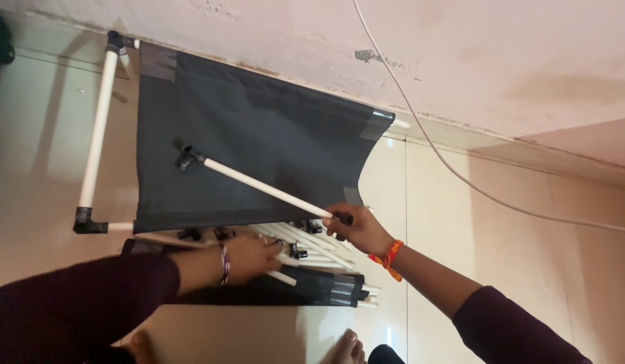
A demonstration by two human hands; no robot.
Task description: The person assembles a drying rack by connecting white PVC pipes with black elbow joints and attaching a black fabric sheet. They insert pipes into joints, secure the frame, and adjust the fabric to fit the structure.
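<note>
A white pipe [265,189] with a black connector at its upper-left end lies slanted across the black fabric panel [258,148] at frame centre. Its lower-right end sits inside the fingers [339,226] of the right hand [359,232], which are clenched around it. The left hand [251,256], lower centre, rests its fingers on a bundle of white pipes [312,249] on the floor [461,202]; whether it grasps 1 cannot be told.

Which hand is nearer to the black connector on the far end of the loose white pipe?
Right. The right hand grips the loose white pipe at its near end; the black connector tops its far end. The left hand sits lower, on the pipe pile.
</note>
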